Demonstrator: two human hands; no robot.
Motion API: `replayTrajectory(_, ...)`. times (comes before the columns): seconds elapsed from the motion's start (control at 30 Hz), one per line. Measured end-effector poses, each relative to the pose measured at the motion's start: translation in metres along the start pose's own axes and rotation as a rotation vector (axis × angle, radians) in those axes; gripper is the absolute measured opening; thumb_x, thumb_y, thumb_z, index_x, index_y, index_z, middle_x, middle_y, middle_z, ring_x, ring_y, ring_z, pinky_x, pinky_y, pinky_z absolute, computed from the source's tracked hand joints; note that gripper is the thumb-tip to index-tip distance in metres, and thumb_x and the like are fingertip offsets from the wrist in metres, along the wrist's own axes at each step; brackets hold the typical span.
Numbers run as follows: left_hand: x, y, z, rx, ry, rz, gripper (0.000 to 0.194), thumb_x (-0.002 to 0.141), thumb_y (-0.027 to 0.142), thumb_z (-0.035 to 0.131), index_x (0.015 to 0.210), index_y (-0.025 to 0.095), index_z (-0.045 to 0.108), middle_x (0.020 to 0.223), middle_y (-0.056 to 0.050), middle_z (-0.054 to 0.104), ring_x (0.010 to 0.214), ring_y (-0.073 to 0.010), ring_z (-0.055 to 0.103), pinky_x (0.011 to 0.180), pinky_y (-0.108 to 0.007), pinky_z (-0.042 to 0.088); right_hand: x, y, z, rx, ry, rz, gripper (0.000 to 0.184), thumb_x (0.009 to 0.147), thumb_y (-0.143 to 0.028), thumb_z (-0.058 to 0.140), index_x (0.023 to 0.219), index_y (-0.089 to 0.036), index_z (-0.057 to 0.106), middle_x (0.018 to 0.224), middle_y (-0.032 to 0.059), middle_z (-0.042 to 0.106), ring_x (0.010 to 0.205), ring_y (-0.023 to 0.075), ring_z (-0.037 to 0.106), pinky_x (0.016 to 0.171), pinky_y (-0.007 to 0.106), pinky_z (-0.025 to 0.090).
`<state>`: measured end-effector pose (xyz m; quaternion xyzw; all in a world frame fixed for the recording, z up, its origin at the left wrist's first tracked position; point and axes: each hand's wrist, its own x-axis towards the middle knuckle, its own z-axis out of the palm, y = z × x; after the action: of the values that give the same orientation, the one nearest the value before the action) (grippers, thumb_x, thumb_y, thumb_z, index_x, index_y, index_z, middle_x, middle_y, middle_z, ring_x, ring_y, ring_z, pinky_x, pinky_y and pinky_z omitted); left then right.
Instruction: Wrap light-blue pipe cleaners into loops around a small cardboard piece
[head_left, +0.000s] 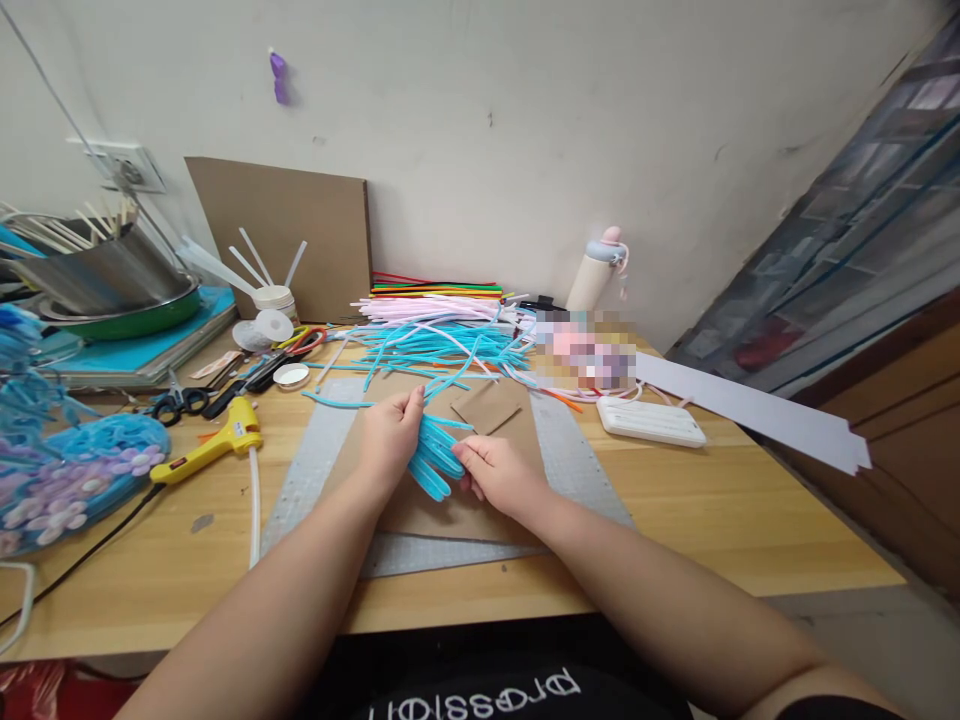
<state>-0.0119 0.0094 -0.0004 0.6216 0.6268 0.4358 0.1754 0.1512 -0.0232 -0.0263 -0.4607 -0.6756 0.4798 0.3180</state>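
Note:
A bundle of folded light-blue pipe cleaners [439,458] lies between both hands over a brown cardboard sheet [450,510] on a grey mat [315,450]. My left hand [390,432] is closed around the bundle's upper part. My right hand [496,473] pinches its lower right side with fingers curled. Loose blue pipe cleaners [427,350] are spread just beyond, with pink ones [427,308] and other colours stacked behind them. A small cardboard piece [487,407] sits right of the bundle.
A yellow glue gun [214,443] and black scissors [180,402] lie at left, near a blue and purple pipe-cleaner piece [67,480]. A metal pot [105,270] stands back left. A white power strip [651,420], a bottle [596,270] and a long white strip [750,410] are at right.

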Motion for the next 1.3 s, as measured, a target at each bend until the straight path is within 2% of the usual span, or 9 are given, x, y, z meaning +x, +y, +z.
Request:
replayTrajectory(0.17, -0.001, 0.004, -0.002, -0.037, -0.079, 0.040, 0.044, 0.083, 0.046, 0.038, 0.050, 0.019, 0.027, 0.049, 0.004, 0.024, 0.046, -0.0086, 0.027, 0.045, -0.023, 0.021, 0.000, -0.004, -0.006, 0.077, 0.070, -0.055, 0.043, 0.089, -0.051, 0.029, 0.070, -0.018, 0.048, 0.053, -0.0028, 0.051, 0.041, 0.0080, 0.045, 0.042, 0.019, 0.033)
replayTrajectory(0.47, -0.001, 0.002, 0.001, 0.063, -0.061, 0.078, 0.045, 0.084, 0.046, 0.037, 0.049, 0.018, 0.034, 0.047, 0.004, 0.029, 0.045, -0.0091, 0.032, 0.047, -0.023, 0.022, 0.000, -0.005, -0.010, -0.343, 0.089, -0.226, 0.034, 0.091, -0.038, 0.032, 0.065, -0.019, 0.040, 0.056, -0.0036, 0.046, 0.054, 0.0096, 0.044, 0.052, 0.022, 0.028)
replayTrajectory(0.67, -0.001, 0.001, 0.000, 0.074, -0.057, 0.087, 0.045, 0.084, 0.046, 0.037, 0.049, 0.017, 0.034, 0.046, 0.004, 0.030, 0.046, -0.0094, 0.032, 0.047, -0.024, 0.022, -0.001, -0.008, -0.008, -0.426, 0.086, -0.252, 0.034, 0.090, -0.036, 0.035, 0.060, -0.018, 0.037, 0.054, -0.0034, 0.042, 0.053, 0.0098, 0.040, 0.052, 0.023, 0.026)
replayTrajectory(0.83, 0.001, 0.001, -0.003, -0.101, -0.121, 0.028, 0.044, 0.081, 0.047, 0.042, 0.049, 0.018, 0.033, 0.046, 0.004, 0.029, 0.045, -0.0089, 0.030, 0.045, -0.023, 0.021, 0.000, -0.008, -0.016, -0.167, 0.076, -0.188, 0.040, 0.089, -0.046, 0.032, 0.065, -0.019, 0.046, 0.057, -0.0013, 0.049, 0.054, 0.0108, 0.045, 0.051, 0.023, 0.030)
replayTrajectory(0.93, -0.001, 0.003, 0.001, -0.299, -0.260, -0.070, 0.045, 0.078, 0.052, 0.044, 0.050, 0.018, 0.035, 0.044, 0.006, 0.030, 0.042, -0.0077, 0.028, 0.042, -0.021, 0.020, 0.006, -0.006, -0.020, 0.229, 0.111, -0.007, 0.046, 0.086, -0.058, 0.029, 0.072, -0.018, 0.049, 0.057, -0.0012, 0.050, 0.043, 0.0084, 0.042, 0.042, 0.021, 0.028)
replayTrajectory(1.03, -0.009, 0.006, 0.008, -0.401, -0.436, -0.087, 0.045, 0.075, 0.055, 0.047, 0.052, 0.016, 0.046, 0.044, 0.005, 0.037, 0.041, -0.0074, 0.032, 0.042, -0.021, 0.024, 0.011, -0.006, -0.018, 0.489, 0.018, 0.101, 0.042, 0.078, -0.059, 0.046, 0.077, -0.017, 0.050, 0.059, -0.0021, 0.051, 0.039, 0.0066, 0.040, 0.036, 0.019, 0.024)
replayTrajectory(1.1, -0.015, 0.008, 0.012, -0.462, -0.558, -0.098, 0.046, 0.074, 0.057, 0.048, 0.056, 0.014, 0.053, 0.047, 0.003, 0.045, 0.043, -0.0086, 0.039, 0.044, -0.021, 0.029, 0.012, -0.007, -0.015, 0.569, -0.017, 0.076, 0.036, 0.073, -0.053, 0.057, 0.080, -0.018, 0.050, 0.059, -0.0033, 0.052, 0.042, 0.0072, 0.043, 0.038, 0.019, 0.027)
replayTrajectory(1.17, -0.017, 0.009, 0.015, -0.552, -0.628, -0.146, 0.049, 0.075, 0.059, 0.047, 0.059, 0.013, 0.056, 0.050, 0.002, 0.050, 0.045, -0.0095, 0.043, 0.046, -0.021, 0.032, 0.011, -0.008, -0.013, 0.595, 0.034, 0.024, 0.032, 0.070, -0.047, 0.063, 0.079, -0.019, 0.051, 0.061, -0.0037, 0.053, 0.048, 0.0085, 0.047, 0.045, 0.021, 0.035)
replayTrajectory(1.3, -0.013, 0.010, 0.012, -0.685, -0.610, -0.260, 0.049, 0.076, 0.059, 0.046, 0.060, 0.013, 0.056, 0.049, 0.002, 0.049, 0.045, -0.0086, 0.042, 0.047, -0.021, 0.031, 0.010, -0.009, -0.014, 0.561, 0.168, 0.015, 0.031, 0.068, -0.045, 0.065, 0.073, -0.017, 0.053, 0.063, -0.0018, 0.056, 0.055, 0.0105, 0.051, 0.054, 0.023, 0.041)
